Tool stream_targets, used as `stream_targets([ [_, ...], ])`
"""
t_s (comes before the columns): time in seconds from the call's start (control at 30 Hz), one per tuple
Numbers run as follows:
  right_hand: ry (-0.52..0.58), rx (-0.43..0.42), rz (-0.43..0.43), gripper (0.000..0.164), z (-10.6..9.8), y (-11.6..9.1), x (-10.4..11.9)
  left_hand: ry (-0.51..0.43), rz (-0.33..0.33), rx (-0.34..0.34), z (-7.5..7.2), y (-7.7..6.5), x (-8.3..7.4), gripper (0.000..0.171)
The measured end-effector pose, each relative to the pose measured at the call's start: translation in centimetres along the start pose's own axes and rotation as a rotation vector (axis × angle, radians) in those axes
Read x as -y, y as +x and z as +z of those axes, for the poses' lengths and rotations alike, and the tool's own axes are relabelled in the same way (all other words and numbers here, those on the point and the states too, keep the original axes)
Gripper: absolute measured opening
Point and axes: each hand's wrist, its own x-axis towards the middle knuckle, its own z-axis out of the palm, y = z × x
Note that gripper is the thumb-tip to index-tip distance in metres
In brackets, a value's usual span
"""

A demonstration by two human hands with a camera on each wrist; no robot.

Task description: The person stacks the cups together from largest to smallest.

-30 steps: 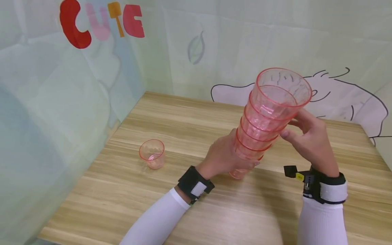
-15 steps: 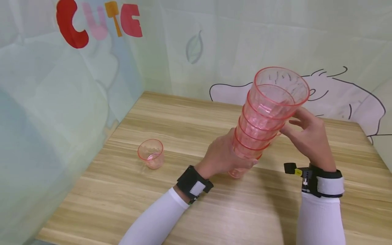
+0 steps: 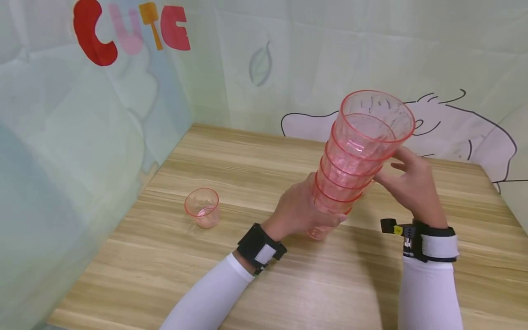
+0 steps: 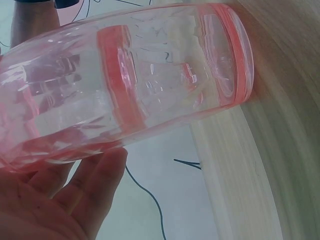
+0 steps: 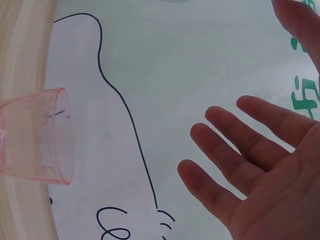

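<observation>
1. Progress: several cups are already nested into one stack (image 3: 340,176), tilted, mouth up toward the right; the single cup (image 3: 203,211) stands upright on the bench (image 3: 284,284) to the left, well apart and un-nested; nesting is judged well advanced but incomplete.
2. Also outstanding: the right wrist view shows a lone cup (image 5: 35,135) upright on the bench; whether it is the same one as at left, I cannot tell.
3. Left hand (image 3: 294,208): grip curled round the lower stack, bearing it; base contact with the bench not determinable.
4. Right hand (image 3: 414,183): grip wide and vacant, fingers spread, beside the stack's upper part.
5. Materials: cups clear, pink-tinted, apparently plastic, tapered, faintly faceted, with redder rims; bench pale, streaked wood grain; backdrop (image 3: 330,55) creased, printed sheeting.
</observation>
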Motion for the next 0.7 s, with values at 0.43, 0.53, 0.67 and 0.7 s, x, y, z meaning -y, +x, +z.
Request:
stream_targets([
  [0.43, -0.059, -0.019, 0.003, 0.062, 0.9, 0.3, -1.3, 0.006, 0.001, -0.006, 0.1, 0.1, 0.0, 0.064],
  [0.53, -0.062, -0.013, 0.015, 0.061, 1.0, 0.3, -1.6, 0.002, -0.001, -0.006, 0.1, 0.0, 0.0, 0.065],
  [0.67, -0.083, 0.008, 0.036, 0.059, 1.3, 0.3, -2.1, 0.004, 0.000, -0.009, 0.1, 0.1, 0.0, 0.064],
  [0.7, -0.094, 0.014, 0.040, 0.059, 1.4, 0.3, -2.2, 0.004, 0.002, -0.009, 0.1, 0.1, 0.1, 0.063],
])
